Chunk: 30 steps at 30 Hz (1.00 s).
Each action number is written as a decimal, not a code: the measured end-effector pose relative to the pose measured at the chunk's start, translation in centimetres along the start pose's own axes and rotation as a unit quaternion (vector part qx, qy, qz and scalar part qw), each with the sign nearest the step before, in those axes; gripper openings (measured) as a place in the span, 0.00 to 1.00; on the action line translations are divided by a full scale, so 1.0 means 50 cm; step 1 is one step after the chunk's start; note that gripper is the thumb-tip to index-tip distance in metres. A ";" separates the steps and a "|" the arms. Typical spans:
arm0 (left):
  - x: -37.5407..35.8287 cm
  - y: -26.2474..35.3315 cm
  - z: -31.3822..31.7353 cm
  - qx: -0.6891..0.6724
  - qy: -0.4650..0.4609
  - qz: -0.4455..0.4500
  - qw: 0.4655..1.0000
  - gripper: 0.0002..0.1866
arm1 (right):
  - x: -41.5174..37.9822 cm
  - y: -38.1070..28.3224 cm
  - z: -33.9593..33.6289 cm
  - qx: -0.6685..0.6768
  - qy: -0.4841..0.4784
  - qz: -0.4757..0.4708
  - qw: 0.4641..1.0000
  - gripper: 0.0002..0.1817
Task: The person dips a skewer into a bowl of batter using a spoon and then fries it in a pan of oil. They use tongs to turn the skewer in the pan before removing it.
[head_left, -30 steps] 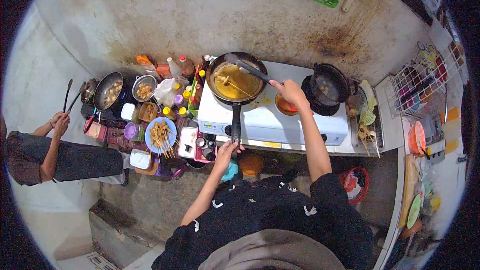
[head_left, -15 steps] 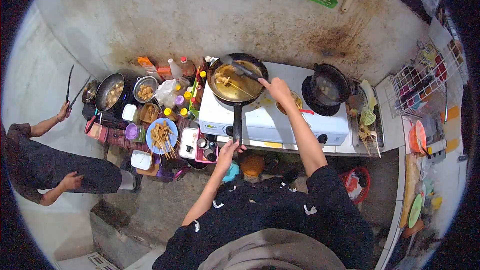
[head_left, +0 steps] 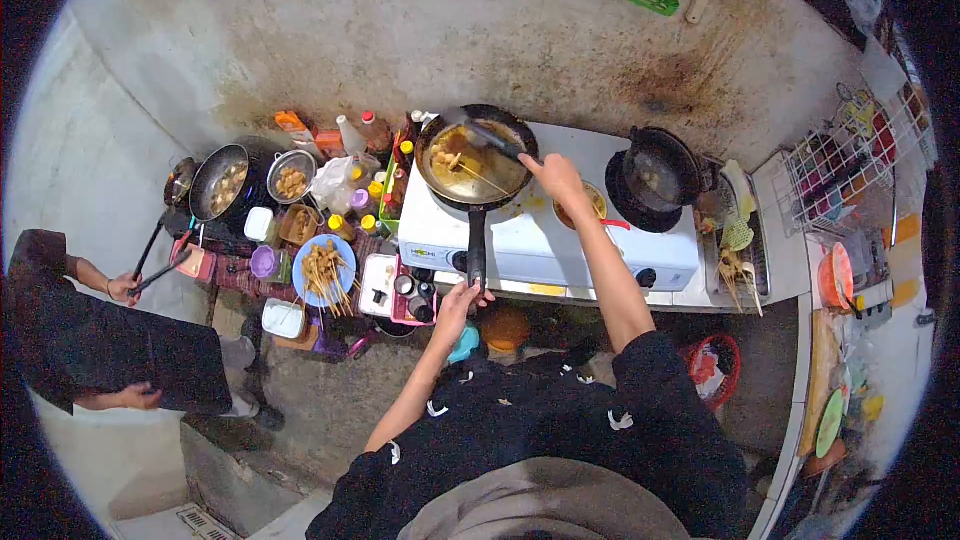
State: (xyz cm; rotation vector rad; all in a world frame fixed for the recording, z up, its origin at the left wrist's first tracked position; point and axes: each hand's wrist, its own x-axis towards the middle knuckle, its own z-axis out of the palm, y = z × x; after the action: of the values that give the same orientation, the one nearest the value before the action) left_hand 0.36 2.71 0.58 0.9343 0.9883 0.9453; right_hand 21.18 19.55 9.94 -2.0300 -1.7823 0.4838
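My left hand [head_left: 458, 306] is wrapped round the end of the handle of a black frying pan [head_left: 477, 204] on the left burner. In my right hand [head_left: 558, 183] is the black handle of a spatula [head_left: 490, 137], its blade at the pan's upper left, partly blurred. Below the blade, a skewer with food pieces [head_left: 455, 162] lies in brownish oil or sauce. Beside my right forearm sits a small bowl [head_left: 598, 202], partly hidden, with a red-handled utensil [head_left: 614, 224] at its edge.
A black wok [head_left: 660, 172] stands on the stove's [head_left: 570, 265] right burner. To the left are a blue plate of skewers [head_left: 325, 275], a strainer of food [head_left: 291, 180], bottles [head_left: 372, 130] and another pan [head_left: 220, 185]. A co-worker [head_left: 100, 340] holds long black tongs [head_left: 150, 258] there.
The co-worker has lowered the tongs and shifted downward and away from the far pan. My hands, the spatula and the frying pan stay almost where they were.
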 end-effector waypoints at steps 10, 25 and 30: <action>0.006 -0.003 -0.004 0.011 -0.010 0.012 1.000 0.13 | 0.012 -0.003 -0.006 -0.022 -0.026 -0.026 0.999 0.36; 0.001 -0.001 -0.006 0.047 -0.014 0.010 0.999 0.12 | -0.071 -0.012 -0.064 -0.059 0.050 -0.043 0.996 0.32; -0.004 0.010 -0.002 0.039 -0.020 -0.009 0.999 0.12 | -0.124 0.001 -0.087 -0.076 0.068 -0.024 0.994 0.30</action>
State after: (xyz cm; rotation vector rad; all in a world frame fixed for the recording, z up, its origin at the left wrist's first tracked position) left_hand 0.11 2.68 1.05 1.0034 1.0039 0.8753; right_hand 22.58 13.10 13.66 -2.0604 -1.8281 0.1950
